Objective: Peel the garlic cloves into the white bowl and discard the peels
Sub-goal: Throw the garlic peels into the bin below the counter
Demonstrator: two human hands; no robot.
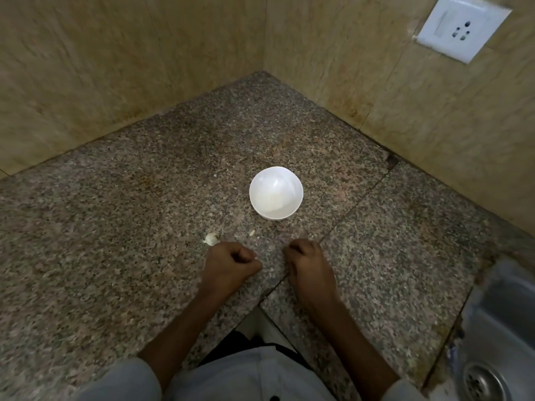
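Observation:
The white bowl [276, 197] stands on the speckled granite counter [115, 227], just beyond both hands; what it holds is too washed out to tell. A garlic piece with papery skin [211, 238] lies on the counter, touching distance from my left hand [231, 264]. A small pale scrap [252, 233] lies between the garlic and the bowl. My left hand is curled into a fist on the counter. My right hand [308, 266] rests beside it with its fingers curled under. Nothing shows inside either fist.
Tiled walls meet in a corner behind the bowl. A white wall socket [461, 28] sits at the upper right. A steel sink [498, 328] with a drain lies at the lower right, past the counter edge. A seam in the granite runs between my hands.

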